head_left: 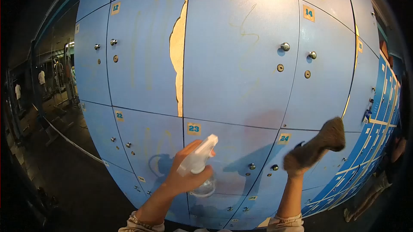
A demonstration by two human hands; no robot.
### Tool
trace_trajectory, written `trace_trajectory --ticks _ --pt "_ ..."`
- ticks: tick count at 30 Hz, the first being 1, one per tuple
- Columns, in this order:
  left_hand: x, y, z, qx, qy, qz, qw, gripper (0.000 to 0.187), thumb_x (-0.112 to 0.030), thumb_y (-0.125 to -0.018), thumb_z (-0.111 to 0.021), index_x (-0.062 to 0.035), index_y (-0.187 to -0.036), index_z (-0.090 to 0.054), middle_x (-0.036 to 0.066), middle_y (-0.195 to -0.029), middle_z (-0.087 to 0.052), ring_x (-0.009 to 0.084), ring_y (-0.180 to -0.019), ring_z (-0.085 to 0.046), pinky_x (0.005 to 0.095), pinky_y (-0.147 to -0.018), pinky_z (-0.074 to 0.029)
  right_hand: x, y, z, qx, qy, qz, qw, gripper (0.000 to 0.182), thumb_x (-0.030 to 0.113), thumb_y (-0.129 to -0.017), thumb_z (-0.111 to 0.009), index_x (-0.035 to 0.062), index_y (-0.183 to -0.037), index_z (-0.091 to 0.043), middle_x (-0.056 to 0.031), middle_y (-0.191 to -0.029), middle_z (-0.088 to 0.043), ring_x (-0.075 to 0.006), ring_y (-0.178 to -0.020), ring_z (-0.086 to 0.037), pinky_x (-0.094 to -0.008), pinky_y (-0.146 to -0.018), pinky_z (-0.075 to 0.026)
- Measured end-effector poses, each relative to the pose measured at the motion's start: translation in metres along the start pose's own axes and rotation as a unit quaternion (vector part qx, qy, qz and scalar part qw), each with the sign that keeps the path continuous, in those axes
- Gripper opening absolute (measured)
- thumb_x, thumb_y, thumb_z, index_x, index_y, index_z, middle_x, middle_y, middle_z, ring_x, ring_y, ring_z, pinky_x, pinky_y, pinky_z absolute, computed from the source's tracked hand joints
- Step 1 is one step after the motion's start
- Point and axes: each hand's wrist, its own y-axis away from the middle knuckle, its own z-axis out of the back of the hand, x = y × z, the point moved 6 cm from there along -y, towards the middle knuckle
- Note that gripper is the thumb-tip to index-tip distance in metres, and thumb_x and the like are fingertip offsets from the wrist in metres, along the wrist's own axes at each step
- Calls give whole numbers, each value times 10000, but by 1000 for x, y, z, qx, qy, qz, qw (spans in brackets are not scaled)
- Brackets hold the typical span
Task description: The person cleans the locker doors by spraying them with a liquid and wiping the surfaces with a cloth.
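Observation:
My left hand point(189, 178) is wrapped round the neck of a clear spray bottle point(204, 188) with a white trigger head point(198, 156). Its nozzle points up and to the right, toward the blue locker doors. My right hand point(297, 172) is raised before locker 24 and grips a dark brown cloth point(316, 148), which hides most of the fingers. Behind the bottle is the locker door point(232, 146) numbered 23. Above it, locker door 13 point(241, 60) carries faint yellowish streaks, a round knob point(285, 46) and a keyhole.
Locker door 12 point(142, 60) has a strip of chipped paint along its right edge. More blue lockers point(365, 154) run off to the right, where a person's legs point(370, 195) show. At left, a dark room holds gym equipment point(58, 73).

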Motion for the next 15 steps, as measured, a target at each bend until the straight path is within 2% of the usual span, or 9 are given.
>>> trace_trajectory --ticks 1,3,5,7,8,9,11,12,15 --pt "10 7 0 4 7 8 1000 325 19 -715 -633 -20 -1037 -623 46 -885 -586 118 -730 -566 273 -634 -462 90 -50 -75 96 127 174 972 599 472 -881 -586 126 -1357 -477 -196 -1495 -367 -380 -1379 -337 -540 -1110 -254" --pt "28 23 1 4 66 55 996 323 22 -732 -645 -20 -1051 -611 53 -909 -594 123 -761 -584 285 -665 -475 140 -75 -152 185 210 298 913 527 423 -827 -644 182 -1285 -543 -277 -1511 -332 -469 -1422 -262 -637 -1141 -126" --pt "44 49 1 -5 169 139 976 347 28 -753 -664 -26 -1087 -587 73 -951 -603 143 -822 -611 319 -733 -498 136 -64 -196 274 261 292 878 454 393 -812 -657 220 -1232 -642 -166 -1493 -426 -407 -1426 -291 -602 -1157 -112" --pt "57 72 8 -23 138 160 977 324 21 -779 -655 -12 -1096 -593 45 -919 -604 112 -814 -606 273 -701 -492 117 -39 -231 356 265 304 843 441 262 -865 -609 277 -1306 -605 -86 -1500 -437 -315 -1425 -325 -583 -1152 -154" --pt "64 81 13 -32 121 167 978 313 17 -792 -651 -5 -1100 -596 31 -904 -605 97 -809 -604 249 -685 -490 102 -23 -245 414 276 323 805 468 243 -883 -583 301 -1347 -568 -34 -1507 -435 -263 -1428 -330 -582 -1155 -156" --pt "69 89 18 -35 132 181 974 338 14 -796 -656 -9 -1125 -586 36 -905 -609 101 -817 -609 252 -690 -494 93 -7 -256 453 343 364 738 510 346 -881 -602 328 -1385 -523 7 -1519 -416 -217 -1428 -332 -581 -1160 -153" --pt "76 107 30 -43 155 209 965 388 9 -803 -667 -17 -1176 -567 44 -906 -618 109 -833 -618 257 -701 -502 100 -3 -262 508 266 291 766 574 449 -838 -632 345 -1390 -511 31 -1530 -397 -194 -1429 -329 -588 -1158 -167" --pt "82 119 37 -76 173 223 956 420 -1 -814 -671 -30 -1214 -547 64 -940 -630 127 -857 -629 273 -725 -521 100 -3 -266 510 271 326 749 596 471 -820 -639 344 -1388 -512 32 -1531 -394 -193 -1431 -325 -584 -1159 -171" --pt "77 128 48 -167 181 268 931 361 48 -763 -661 1 -1111 -578 85 -970 -600 185 -803 -648 331 -686 -540 98 -14 -278 513 280 416 696 636 509 -786 -657 334 -1382 -517 35 -1532 -390 -190 -1437 -313 -569 -1166 -179"
